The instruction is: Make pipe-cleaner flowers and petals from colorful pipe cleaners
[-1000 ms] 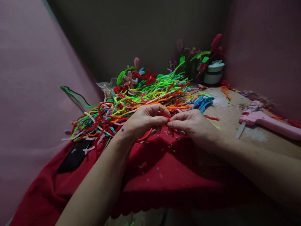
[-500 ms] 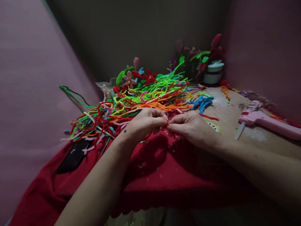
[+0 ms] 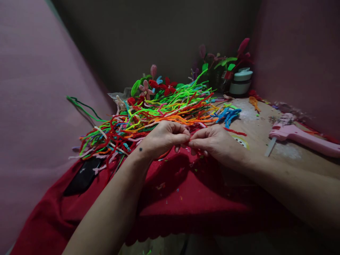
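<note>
My left hand [image 3: 167,139] and my right hand [image 3: 216,143] meet fingertip to fingertip above the red cloth [image 3: 170,198]. Both are pinched on a red pipe cleaner [image 3: 190,139], which shows only as a small bit between the fingertips; the fingers cover most of it. Just behind my hands spreads a big tangled pile of pipe cleaners [image 3: 175,106] in green, red, orange, white and other colours. A bundle of blue pipe cleaners [image 3: 227,116] lies beyond my right hand.
At the right a pink hot glue gun [image 3: 305,138] rests on the brown board [image 3: 261,131]. A black phone [image 3: 82,179] lies at the left. Fuzzy flowers [image 3: 168,86] and a lidded cup [image 3: 240,83] stand at the back. Small scraps dot the cloth.
Very little differs. The fingertips have shifted slightly against each other, and the lower fingers of both hands have moved a little. The things around them stay in place.
</note>
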Tool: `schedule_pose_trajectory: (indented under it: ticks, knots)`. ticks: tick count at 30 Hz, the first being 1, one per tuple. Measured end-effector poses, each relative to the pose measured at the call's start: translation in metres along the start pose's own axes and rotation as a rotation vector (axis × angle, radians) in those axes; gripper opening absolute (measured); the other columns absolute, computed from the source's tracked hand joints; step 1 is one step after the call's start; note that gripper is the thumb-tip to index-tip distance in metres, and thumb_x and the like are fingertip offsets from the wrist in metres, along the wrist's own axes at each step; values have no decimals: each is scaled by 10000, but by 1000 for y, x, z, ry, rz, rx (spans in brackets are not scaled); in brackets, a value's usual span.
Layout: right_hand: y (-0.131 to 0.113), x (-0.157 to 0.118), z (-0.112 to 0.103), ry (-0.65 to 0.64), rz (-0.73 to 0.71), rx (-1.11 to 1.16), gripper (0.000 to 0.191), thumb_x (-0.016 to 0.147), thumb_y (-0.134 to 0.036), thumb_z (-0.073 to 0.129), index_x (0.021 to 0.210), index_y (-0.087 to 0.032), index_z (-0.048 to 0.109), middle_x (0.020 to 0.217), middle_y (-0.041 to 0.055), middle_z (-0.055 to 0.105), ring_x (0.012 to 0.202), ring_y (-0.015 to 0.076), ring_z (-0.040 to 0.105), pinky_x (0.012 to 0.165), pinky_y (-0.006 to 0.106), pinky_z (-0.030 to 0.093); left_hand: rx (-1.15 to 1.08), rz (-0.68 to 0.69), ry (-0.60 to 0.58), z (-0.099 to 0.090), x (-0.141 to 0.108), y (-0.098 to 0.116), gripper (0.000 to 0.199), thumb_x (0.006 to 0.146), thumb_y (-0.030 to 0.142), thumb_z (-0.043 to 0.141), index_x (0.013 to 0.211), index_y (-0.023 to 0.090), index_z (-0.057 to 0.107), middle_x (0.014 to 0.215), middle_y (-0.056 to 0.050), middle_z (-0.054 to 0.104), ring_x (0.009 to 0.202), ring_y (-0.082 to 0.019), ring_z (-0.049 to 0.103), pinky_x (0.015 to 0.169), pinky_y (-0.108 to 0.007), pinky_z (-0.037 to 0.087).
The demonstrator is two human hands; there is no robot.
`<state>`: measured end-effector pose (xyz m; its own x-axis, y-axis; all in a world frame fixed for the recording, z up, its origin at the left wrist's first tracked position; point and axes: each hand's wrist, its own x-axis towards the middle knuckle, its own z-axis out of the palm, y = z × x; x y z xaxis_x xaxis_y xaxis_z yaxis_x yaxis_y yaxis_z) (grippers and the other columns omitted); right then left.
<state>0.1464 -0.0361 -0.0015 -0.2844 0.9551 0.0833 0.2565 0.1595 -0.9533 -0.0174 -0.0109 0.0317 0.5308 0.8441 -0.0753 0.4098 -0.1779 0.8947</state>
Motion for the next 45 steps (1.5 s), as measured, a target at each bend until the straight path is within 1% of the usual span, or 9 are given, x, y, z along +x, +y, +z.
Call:
schedule_pose_trajectory:
  ticks: [5,10,13,18,22,26,34,40,45]
  knots:
    - [0,0,0,7,11,8,176,651,-149,537,496,-138,619,413,-33,482,402,61,360,407,213,251,25,34,-29,-1,0,0,92,708,167,549,704,115,625,587,14,578,503,-61,494,495,-162,379]
    - [2,1,-1,-7,6,-9,171,658,-165,542,518,-137,638,429,-25,502,406,64,370,409,214,251,27,46,-50,-1,1,-1,89,721,193,581,701,118,626,590,16,590,508,-57,509,490,-153,382]
    - [4,3,0,-11,5,67,156,657,-168,559,529,-132,640,446,-16,521,415,63,383,418,213,267,10,51,0,1,1,0,131,754,217,569,688,114,616,572,15,587,480,-52,514,471,-148,390]
    - [5,6,0,0,100,306,143,655,-194,604,533,-119,618,478,0,556,372,42,351,370,207,212,-175,7,115,0,2,0,243,741,343,628,855,133,587,608,10,607,434,-62,520,402,-159,387]
    - [6,8,-1,14,106,345,142,670,-203,605,563,-111,622,510,18,584,352,40,360,348,206,205,-253,-87,77,-3,3,-5,215,684,298,689,730,117,582,526,17,570,387,-47,477,366,-147,350]
    - [5,7,0,14,110,362,128,673,-198,603,588,-105,624,546,33,613,350,37,376,341,197,218,-308,-113,46,-3,4,-9,187,679,253,676,631,116,558,479,16,553,341,-58,448,316,-165,314]
    - [7,8,1,34,130,362,125,648,-196,622,552,-119,603,517,22,594,342,39,370,334,199,210,-117,-8,182,8,5,-3,170,693,191,640,597,123,517,421,38,515,330,-42,423,319,-143,274]
    - [17,14,0,27,77,546,103,648,-177,651,578,-151,580,486,-31,493,390,52,366,363,217,222,-225,-42,157,8,6,-7,206,746,301,603,656,128,538,477,30,529,348,-38,427,333,-144,287]
    - [23,18,-1,49,64,638,144,673,-203,651,585,-164,543,473,-43,443,389,58,349,366,231,211,-186,-119,1,9,6,-9,151,679,247,664,713,133,571,457,37,522,334,-43,409,334,-151,270]
